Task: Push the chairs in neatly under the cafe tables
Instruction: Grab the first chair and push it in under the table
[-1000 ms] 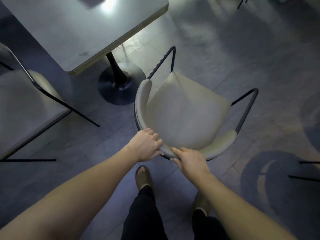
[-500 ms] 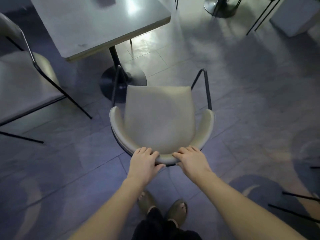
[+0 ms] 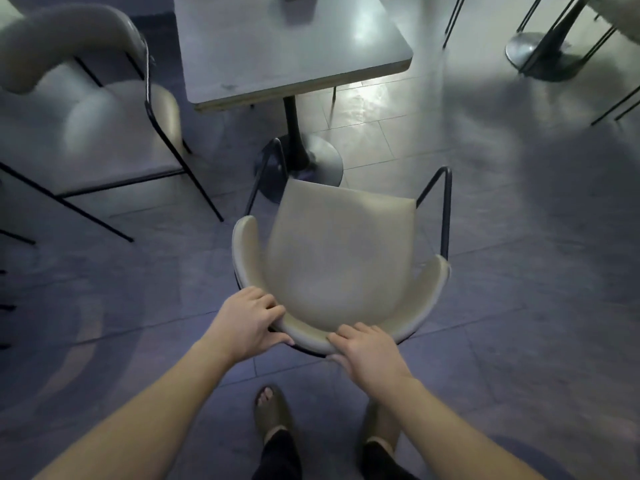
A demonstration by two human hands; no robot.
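A cream padded chair [image 3: 341, 258] with a curved backrest and thin black metal legs stands on the tiled floor in front of me, its seat front pointing toward the table. My left hand [image 3: 247, 320] grips the left part of the backrest rim. My right hand [image 3: 369, 353] grips the rim a little to the right of it. The grey square cafe table [image 3: 287, 39] on a black pedestal with a round base [image 3: 311, 161] lies just beyond the chair; the seat's front edge reaches the base.
A second cream chair [image 3: 104, 129] with black legs stands at the table's left side. Another pedestal base [image 3: 540, 53] and thin chair legs are at the upper right. My sandalled feet [image 3: 273, 415] stand right behind the chair. Open tiled floor lies to the right.
The chair has swung round so its seat faces the table and has moved closer to the pedestal base. Both hands stayed on the backrest and I stepped forward.
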